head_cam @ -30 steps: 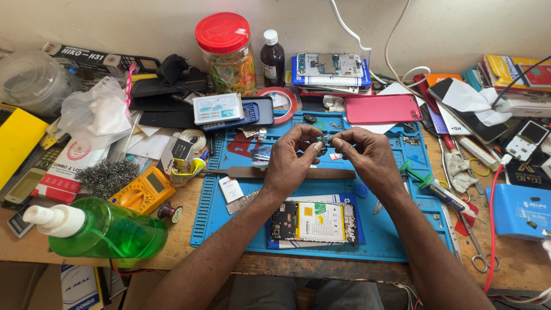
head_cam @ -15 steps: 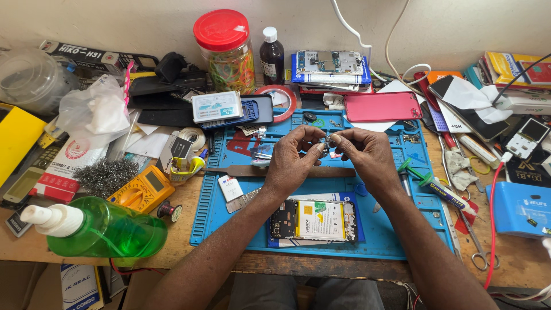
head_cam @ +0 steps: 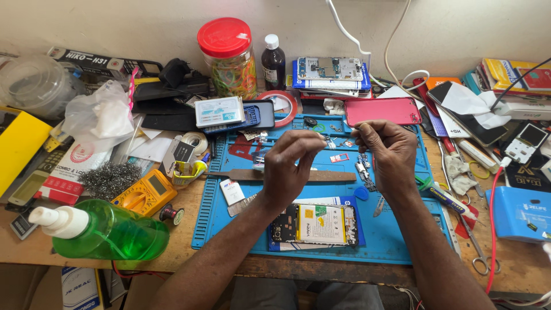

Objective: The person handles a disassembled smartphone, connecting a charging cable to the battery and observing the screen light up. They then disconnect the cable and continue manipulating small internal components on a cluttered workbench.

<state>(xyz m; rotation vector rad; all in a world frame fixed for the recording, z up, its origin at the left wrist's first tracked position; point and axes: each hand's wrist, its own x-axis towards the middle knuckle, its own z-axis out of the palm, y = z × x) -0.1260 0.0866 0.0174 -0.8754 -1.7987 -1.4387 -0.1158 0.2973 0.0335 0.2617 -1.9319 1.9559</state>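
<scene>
Above an opened phone (head_cam: 314, 225) on the blue mat (head_cam: 396, 238), the left hand (head_cam: 290, 166) pinches a tiny part (head_cam: 325, 139). The right hand (head_cam: 387, 150) is closed beside it, contents unclear. Loose parts (head_cam: 364, 170) beneath suggest reassembly remains.

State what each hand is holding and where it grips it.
The left hand pinches something tiny at its fingertips, too small to identify. The right hand is curled with fingertips together; whether it holds anything cannot be told. Both hover above the blue mat.

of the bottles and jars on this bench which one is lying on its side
The green spray bottle at the front left lies on its side, white nozzle pointing left. The red-lidded jar and the dark brown bottle stand upright by the wall.
</scene>
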